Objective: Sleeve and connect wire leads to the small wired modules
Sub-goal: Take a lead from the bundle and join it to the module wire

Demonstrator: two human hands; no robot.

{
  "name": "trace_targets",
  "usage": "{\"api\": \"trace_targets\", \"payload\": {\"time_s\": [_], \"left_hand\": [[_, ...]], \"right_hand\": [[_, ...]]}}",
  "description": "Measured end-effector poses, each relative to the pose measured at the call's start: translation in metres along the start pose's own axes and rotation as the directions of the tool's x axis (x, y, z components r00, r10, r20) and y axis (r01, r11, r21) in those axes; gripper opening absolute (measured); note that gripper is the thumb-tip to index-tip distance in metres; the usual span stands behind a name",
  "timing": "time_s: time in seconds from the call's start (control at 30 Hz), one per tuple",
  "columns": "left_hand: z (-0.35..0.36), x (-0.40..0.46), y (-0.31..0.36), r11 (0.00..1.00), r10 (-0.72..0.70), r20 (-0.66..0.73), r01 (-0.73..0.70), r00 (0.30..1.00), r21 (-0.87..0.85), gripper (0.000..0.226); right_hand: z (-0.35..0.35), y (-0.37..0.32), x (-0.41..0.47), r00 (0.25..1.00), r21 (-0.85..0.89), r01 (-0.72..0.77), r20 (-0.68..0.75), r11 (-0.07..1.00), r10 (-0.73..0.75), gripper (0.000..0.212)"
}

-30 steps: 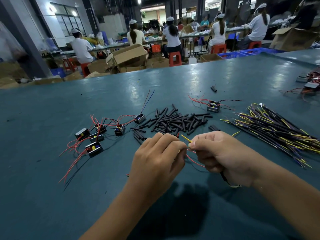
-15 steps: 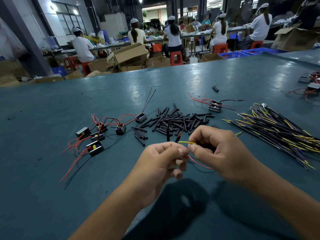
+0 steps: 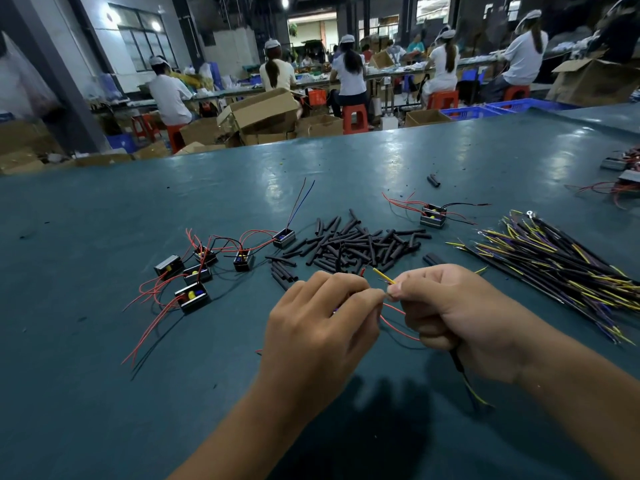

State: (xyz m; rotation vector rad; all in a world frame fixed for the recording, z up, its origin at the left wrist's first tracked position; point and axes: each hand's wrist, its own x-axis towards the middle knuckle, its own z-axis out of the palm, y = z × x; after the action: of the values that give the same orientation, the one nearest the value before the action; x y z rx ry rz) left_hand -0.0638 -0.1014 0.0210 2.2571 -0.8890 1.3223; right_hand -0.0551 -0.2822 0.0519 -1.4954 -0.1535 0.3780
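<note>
**Operator:** Hands meet just above the desk (image 3: 104, 393). My left hand (image 3: 320, 317) has its grip pinched on the end of a red wire (image 3: 398, 329), and my right hand (image 3: 460, 310) has its grip clamped on a yellow wire (image 3: 384, 276) whose tip pokes out toward the heap of black sleeves (image 3: 360, 245).

**Partner:** Where's the module you're wiring?

**Operator:** Hidden under my left hand, I think; I can't make it out. Five others sit in a cluster (image 3: 194, 271) to the left, one more (image 3: 433, 216) lies beyond the sleeves, and the bundle of yellow-and-dark leads (image 3: 561, 265) is off to the right.

**Partner:** Is a sleeve on the lead already?

**Operator:** A dark length (image 3: 457, 362) trails from under my right palm; it may be one, but I can't be sure.

**Partner:** How would you do the joint well?

**Operator:** I'd judge it best to keep both pinches close to the bare ends, lay the strands side by side and twist them evenly, with any sleeve parked well back so it can slide over afterwards. Loose strands sticking out would be the risk.
</note>
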Motion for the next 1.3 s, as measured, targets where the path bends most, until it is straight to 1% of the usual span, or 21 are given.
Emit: {"api": "trace_targets", "payload": {"time_s": [0.13,0.23,0.3,0.37,0.4,0.43,0.5,0.53,0.57,0.6,0.63,0.67,0.7,0.73,0.8,0.87,0.9,0.93,1.0,1.17,1.3], "left_hand": [[0.0,-0.001,-0.002,0.994,0.05,0.007,-0.051,0.999,0.095,0.015],[0.001,0.0,-0.002,0.999,0.015,0.034,-0.016,0.999,0.031,0.015],[0.002,0.0,-0.001,0.995,-0.065,0.067,0.07,0.996,-0.071,0.013],[0.002,0.001,0.001,0.936,-0.226,0.149,0.257,0.963,-0.241,0.009],[0.001,0.003,0.003,0.852,-0.337,0.22,0.396,0.915,-0.343,0.008],[0.0,0.005,0.004,0.698,-0.452,0.325,0.556,0.831,-0.451,0.009],[-0.005,0.011,0.006,0.158,-0.561,0.613,0.799,0.556,-0.58,0.014],[-0.007,0.013,0.006,-0.14,-0.496,0.764,0.83,0.413,-0.54,0.015],[-0.009,0.015,0.006,-0.36,-0.391,0.868,0.818,0.305,-0.45,0.014],[-0.01,0.015,0.007,-0.472,-0.322,0.912,0.791,0.255,-0.388,0.012],[-0.01,0.015,0.008,-0.509,-0.308,0.918,0.772,0.248,-0.38,0.01],[-0.009,0.015,0.009,-0.497,-0.342,0.901,0.763,0.266,-0.414,0.009],[-0.007,0.014,0.01,-0.425,-0.418,0.855,0.767,0.306,-0.481,0.01],[-0.007,0.014,0.01,-0.285,-0.517,0.772,0.777,0.368,-0.561,0.01],[-0.009,0.011,0.007,0.203,-0.632,0.494,0.742,0.597,-0.638,0.007],[-0.01,0.008,0.001,0.714,-0.461,0.187,0.487,0.868,-0.503,0.007],[-0.011,0.007,-0.001,0.853,-0.323,0.089,0.331,0.942,-0.403,0.005],[-0.01,0.006,-0.001,0.922,-0.221,0.033,0.22,0.975,-0.32,0.002],[-0.006,0.003,0.001,0.964,-0.149,-0.007,0.144,0.989,-0.224,0.005],[-0.001,0.0,0.001,0.977,-0.134,-0.004,0.132,0.991,-0.169,0.007],[-0.002,0.002,0.003,0.948,-0.221,0.031,0.222,0.975,-0.23,0.005]], "right_hand": [[0.0,-0.001,-0.001,0.999,0.062,-0.038,0.01,0.997,0.037,0.046],[0.001,-0.001,0.0,0.999,0.065,-0.039,0.013,0.997,0.038,0.043],[0.002,0.0,0.0,1.0,0.037,-0.024,0.015,0.999,0.023,0.044],[0.003,0.001,-0.001,1.0,0.012,0.004,0.013,1.0,-0.004,0.042],[0.003,0.0,-0.001,1.0,0.004,0.022,0.012,1.0,-0.023,0.04],[0.003,0.0,-0.001,0.999,0.0,0.045,0.016,0.999,-0.045,0.037],[0.004,-0.001,-0.002,0.994,-0.023,0.108,0.026,0.994,-0.108,0.032],[0.005,0.0,-0.003,0.988,-0.057,0.153,0.024,0.987,-0.152,0.03],[0.006,0.0,-0.004,0.98,-0.099,0.2,0.02,0.975,-0.199,0.029],[0.007,0.0,-0.005,0.97,-0.134,0.241,0.014,0.961,-0.242,0.026],[0.008,-0.001,-0.006,0.963,-0.153,0.268,0.006,0.951,-0.27,0.022],[0.008,-0.001,-0.005,0.959,-0.154,0.277,-0.009,0.948,-0.282,0.018],[0.007,-0.001,-0.005,0.96,-0.144,0.27,-0.03,0.952,-0.277,0.018],[0.005,0.0,-0.003,0.964,-0.124,0.252,-0.052,0.96,-0.26,0.02],[0.003,0.0,-0.002,0.974,-0.077,0.208,-0.076,0.975,-0.213,0.023],[0.002,-0.001,-0.001,0.983,-0.026,0.167,-0.072,0.986,-0.169,0.025],[0.003,-0.001,-0.001,0.987,-0.005,0.145,-0.063,0.989,-0.145,0.024],[0.003,-0.001,-0.001,0.991,0.012,0.123,-0.055,0.992,-0.122,0.024],[0.004,0.0,-0.001,0.995,0.041,0.093,-0.039,0.995,-0.092,0.026],[0.005,0.0,-0.002,0.996,0.077,0.087,-0.014,0.993,-0.086,0.032],[0.007,-0.001,-0.003,0.995,0.081,0.099,0.006,0.992,-0.099,0.036]]}}
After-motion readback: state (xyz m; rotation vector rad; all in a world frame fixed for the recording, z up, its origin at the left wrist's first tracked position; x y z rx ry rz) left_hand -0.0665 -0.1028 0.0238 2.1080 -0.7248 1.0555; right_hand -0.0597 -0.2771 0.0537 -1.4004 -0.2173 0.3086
